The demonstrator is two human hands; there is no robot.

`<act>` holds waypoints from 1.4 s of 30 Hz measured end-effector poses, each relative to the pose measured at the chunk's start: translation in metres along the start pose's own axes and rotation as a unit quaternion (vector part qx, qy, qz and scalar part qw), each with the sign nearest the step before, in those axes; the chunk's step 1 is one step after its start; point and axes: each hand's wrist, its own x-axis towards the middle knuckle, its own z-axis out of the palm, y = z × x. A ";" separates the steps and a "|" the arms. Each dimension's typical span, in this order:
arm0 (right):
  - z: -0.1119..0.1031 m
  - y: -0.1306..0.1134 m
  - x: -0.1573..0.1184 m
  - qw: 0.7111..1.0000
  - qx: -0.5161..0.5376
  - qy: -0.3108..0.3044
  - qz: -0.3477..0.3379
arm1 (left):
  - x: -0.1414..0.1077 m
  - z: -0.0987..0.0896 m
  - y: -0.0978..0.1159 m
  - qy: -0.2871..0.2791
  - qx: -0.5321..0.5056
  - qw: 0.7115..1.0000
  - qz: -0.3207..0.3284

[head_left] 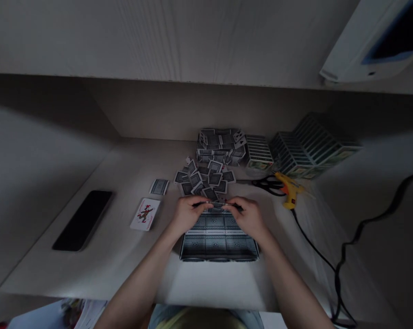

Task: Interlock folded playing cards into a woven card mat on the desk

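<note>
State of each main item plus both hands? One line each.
Left hand: pinching a card piece
Right hand: pinching the same piece
Joined-card panel: patterned backs showing
Small card pieces: loose heap, mostly backs up
Joker card: face up
Phone: flat, screen dark
Glue gun: lying down, cord attached; power unclear
Scissors: open or shut unclear

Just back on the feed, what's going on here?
A person's left hand and right hand pinch a card piece at the far edge of a patterned card structure; whether it's attached is unclear. Small folded cards lie heaped beyond. A yellow glue gun lies to the right, unheld.
</note>
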 end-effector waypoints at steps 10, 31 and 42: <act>-0.001 -0.001 -0.001 0.999 -0.021 0.004 -0.026 | 0.000 0.000 0.001 0.003 -0.010 1.000 0.016; -0.007 -0.007 0.000 0.999 0.042 -0.026 0.010 | -0.002 -0.001 0.004 0.028 0.017 0.999 0.038; -0.007 -0.005 0.000 0.999 -0.007 -0.030 -0.009 | -0.003 -0.002 0.008 0.008 0.029 0.998 0.051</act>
